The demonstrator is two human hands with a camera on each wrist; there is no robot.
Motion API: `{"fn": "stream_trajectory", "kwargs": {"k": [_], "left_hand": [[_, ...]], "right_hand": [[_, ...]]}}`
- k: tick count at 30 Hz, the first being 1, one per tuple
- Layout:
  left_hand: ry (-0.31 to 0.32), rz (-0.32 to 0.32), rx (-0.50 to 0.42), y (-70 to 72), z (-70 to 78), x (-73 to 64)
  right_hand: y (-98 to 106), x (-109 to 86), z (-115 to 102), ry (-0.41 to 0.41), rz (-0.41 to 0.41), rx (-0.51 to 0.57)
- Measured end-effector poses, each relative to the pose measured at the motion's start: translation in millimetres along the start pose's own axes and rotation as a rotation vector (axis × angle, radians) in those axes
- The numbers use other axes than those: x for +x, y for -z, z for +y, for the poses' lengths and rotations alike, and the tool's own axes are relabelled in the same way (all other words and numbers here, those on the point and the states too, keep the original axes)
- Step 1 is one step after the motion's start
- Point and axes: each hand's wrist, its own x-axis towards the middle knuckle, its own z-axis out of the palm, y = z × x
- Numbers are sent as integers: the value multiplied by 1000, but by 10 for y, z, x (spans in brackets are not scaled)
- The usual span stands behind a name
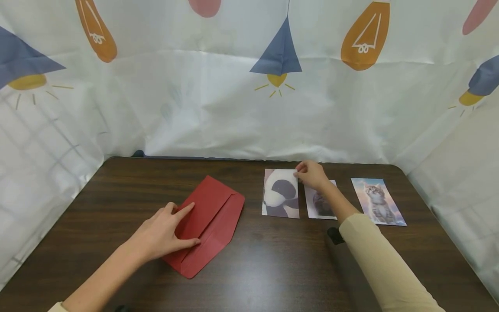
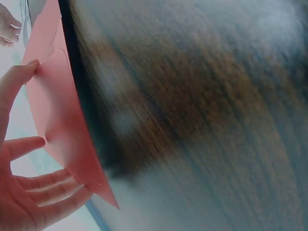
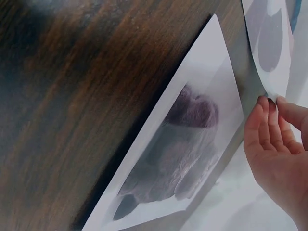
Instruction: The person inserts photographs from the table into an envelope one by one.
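A red envelope (image 1: 210, 216) with its flap unfolded lies aslant on the table. My left hand (image 1: 161, 232) rests on it, the thumb and index fingertips pressing the paper apart from each other. The left wrist view shows the other fingers (image 2: 57, 192) stretched along the envelope's edge. With thumb and fingertips, my right hand (image 1: 312, 173) pinches the upper right corner of a photo card (image 1: 278, 199) printed in black and white. Under the right wrist is another photo card (image 3: 178, 149) with a dark, furry animal on it, partly hidden in the head view.
Farther right lies a photo card (image 1: 378, 201) of a kitten. All of this is on a dark wood-grain table (image 1: 257, 268). A white curtain (image 1: 218, 108) printed with lamps and bulbs hangs behind the table's back edge and along both sides.
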Motion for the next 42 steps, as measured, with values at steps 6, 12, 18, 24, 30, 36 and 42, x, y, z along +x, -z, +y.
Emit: {"fn": "stream_trajectory", "kwargs": {"k": [6, 12, 18, 24, 30, 36, 42], "left_hand": [[-17, 43, -10, -10, 4, -36], [-68, 106, -27, -38, 7, -81], [-75, 111, -20, -60, -10, -80], [-88, 143, -3, -66, -9, -62], [-90, 148, -14, -72, -22, -52], [-87, 151, -12, -69, -16, -53], [-86, 164, 3, -43, 7, -41]], "right_hand": [[-5, -24, -15, 11, -4, 81], [5, -61, -21, 12, -3, 122], [17, -118, -49, 17, 12, 175], [51, -171, -80, 42, 30, 224], [64, -204, -62, 52, 26, 245], [78, -251, -94, 67, 15, 260], [86, -280, -122, 73, 14, 269]]}}
